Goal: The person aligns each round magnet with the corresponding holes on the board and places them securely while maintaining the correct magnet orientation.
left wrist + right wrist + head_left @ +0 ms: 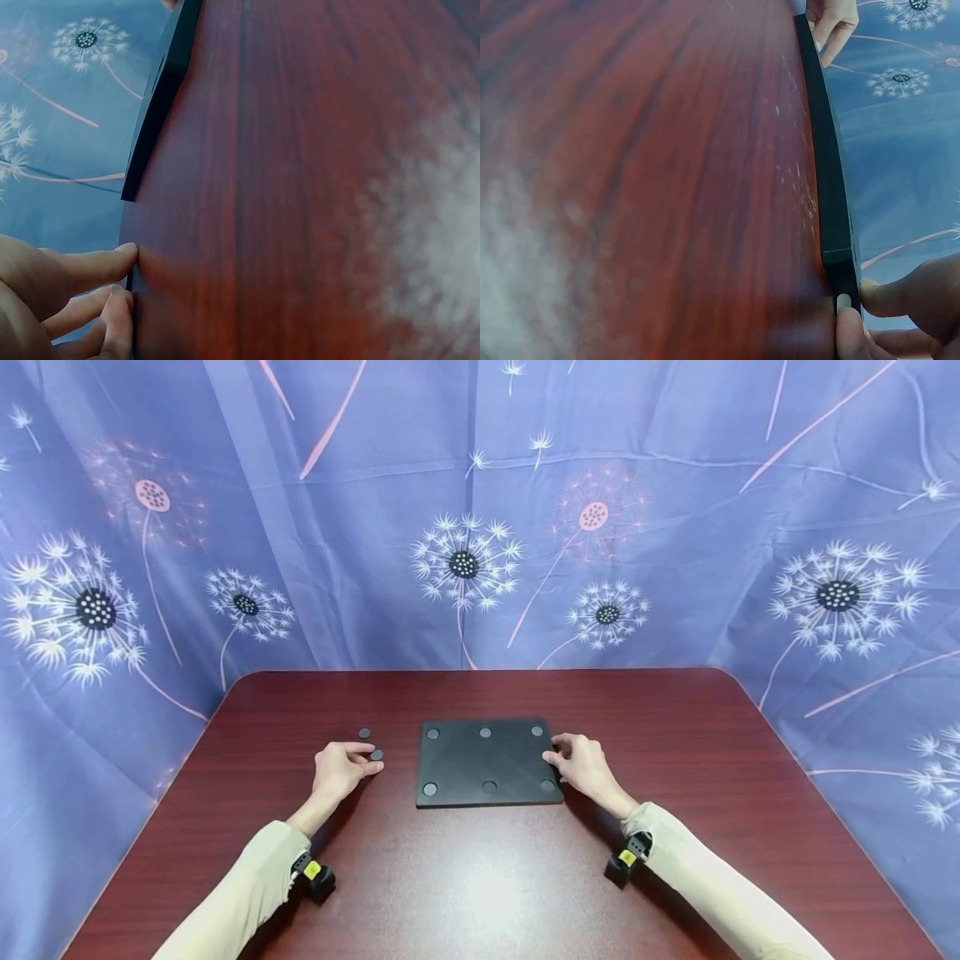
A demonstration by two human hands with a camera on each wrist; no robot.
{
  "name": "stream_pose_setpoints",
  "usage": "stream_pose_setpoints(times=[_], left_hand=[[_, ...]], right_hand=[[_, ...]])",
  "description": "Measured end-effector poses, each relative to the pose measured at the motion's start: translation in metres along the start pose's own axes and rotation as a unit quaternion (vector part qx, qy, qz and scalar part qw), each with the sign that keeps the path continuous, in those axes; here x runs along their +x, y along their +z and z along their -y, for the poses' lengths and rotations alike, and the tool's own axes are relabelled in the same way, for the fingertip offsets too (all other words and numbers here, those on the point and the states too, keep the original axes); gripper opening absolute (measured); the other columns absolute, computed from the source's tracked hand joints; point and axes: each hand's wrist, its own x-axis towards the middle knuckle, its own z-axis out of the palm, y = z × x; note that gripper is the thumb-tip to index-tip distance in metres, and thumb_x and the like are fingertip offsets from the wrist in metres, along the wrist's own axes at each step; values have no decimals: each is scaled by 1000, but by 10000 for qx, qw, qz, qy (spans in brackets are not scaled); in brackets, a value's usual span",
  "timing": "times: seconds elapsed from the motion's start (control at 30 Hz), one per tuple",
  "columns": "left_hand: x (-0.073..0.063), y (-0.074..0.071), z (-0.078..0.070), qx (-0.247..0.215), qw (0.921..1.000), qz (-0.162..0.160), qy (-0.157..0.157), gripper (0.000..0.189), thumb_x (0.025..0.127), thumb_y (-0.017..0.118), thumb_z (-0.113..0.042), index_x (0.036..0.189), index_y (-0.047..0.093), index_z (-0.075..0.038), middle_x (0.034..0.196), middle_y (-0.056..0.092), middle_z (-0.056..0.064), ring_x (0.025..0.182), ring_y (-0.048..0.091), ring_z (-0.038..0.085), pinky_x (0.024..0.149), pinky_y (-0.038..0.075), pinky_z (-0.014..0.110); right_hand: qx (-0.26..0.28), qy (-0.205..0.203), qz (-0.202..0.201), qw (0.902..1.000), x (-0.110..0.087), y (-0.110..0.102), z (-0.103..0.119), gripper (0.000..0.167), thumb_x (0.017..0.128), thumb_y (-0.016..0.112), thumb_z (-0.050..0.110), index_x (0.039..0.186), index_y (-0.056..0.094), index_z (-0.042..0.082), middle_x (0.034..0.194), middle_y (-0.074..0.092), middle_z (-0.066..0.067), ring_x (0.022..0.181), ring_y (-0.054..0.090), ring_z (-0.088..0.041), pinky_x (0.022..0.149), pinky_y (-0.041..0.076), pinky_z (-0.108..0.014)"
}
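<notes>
Nearest, light glares off the smooth, reddish wood-grain table. Farther in, a flat black board lies at the centre, with six round spots in two rows. My right hand grips its right edge, probably to steady it. On the left, my left hand pinches a small dark disc between thumb and finger, which suits something so thin. Just beyond lies a second disc; farthest hangs a creased blue curtain.
</notes>
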Motion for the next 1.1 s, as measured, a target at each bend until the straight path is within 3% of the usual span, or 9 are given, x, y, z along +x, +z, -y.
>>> stream_pose_setpoints(times=[0.13, 0.23, 0.43, 0.57, 0.8, 0.9, 1.0, 1.1], left_hand=[[1, 1, 2, -32, 9999, -107, 9, 37, 76, 82, -16, 109, 74, -3, 69, 73, 7, 64, 68, 13, 74, 54, 34], [2, 1, 2, -98, 9998, -144, -1, 36, 76, 81, -15, 109, 74, -3, 69, 73, 8, 55, 63, 5, 61, 49, 23], [1, 1, 1, -144, 9998, -168, -24, 31, 78, 80, -14, 106, 75, -2, 66, 72, 8, 50, 57, 1, 61, 42, 20], [1, 2, 1, -198, 9995, -251, 18, 29, 77, 79, -14, 103, 75, -1, 64, 71, 9, 48, 57, 2, 52, 44, 22], [1, 4, 2, -135, 9994, -267, 155, 25, 79, 77, -14, 100, 76, -1, 67, 72, 10, 52, 60, 5, 69, 48, 29], [0, 4, 1, -190, 9993, -287, 177, 22, 79, 77, -13, 97, 76, 0, 73, 73, 12, 63, 65, 15, 80, 49, 38], [-1, 4, 2, -65, 9988, -361, 325, 19, 79, 77, -14, 93, 77, 0, 78, 74, 12, 77, 68, 27, 93, 43, 48], [-1, 4, 1, 92, 9982, -392, 443, 19, 78, 78, -15, 90, 77, -1, 79, 75, 12, 81, 69, 30, 87, 48, 47]], right_hand=[[0, -35, -9, 10000, -1, -1, 0, 35, 87, 71, 18, 115, 66, -4, 76, 71, -12, 48, 63, -12, 46, 50, -24], [3, -47, -8, 10000, -1, -1, 0, 35, 88, 71, 18, 115, 66, -4, 76, 71, -12, 48, 63, -12, 46, 50, -24], [-31, -50, -18, 10000, -1, 0, 0, 35, 88, 71, 17, 115, 66, -4, 78, 71, -13, 48, 62, -11, 46, 50, -24], [-58, -85, -41, 9999, -1, 0, -1, 35, 87, 71, 17, 114, 65, -5, 77, 71, -13, 47, 62, -10, 46, 49, -25], [-161, -163, -116, 9997, 1, 0, -2, 34, 86, 72, 17, 112, 67, -4, 76, 70, -11, 47, 61, -10, 49, 49, -24], [-141, -167, -76, 9997, 1, 1, -1, 34, 86, 72, 16, 113, 66, -5, 76, 70, -11, 48, 62, -11, 48, 49, -23], [-89, -125, -32, 9999, 1, 1, -1, 35, 87, 72, 16, 114, 66, -5, 77, 71, -12, 48, 62, -11, 47, 49, -23], [-73, -126, -18, 9999, 0, 0, -1, 35, 87, 71, 16, 115, 65, -5, 78, 71, -13, 48, 62, -10, 47, 50, -24]])
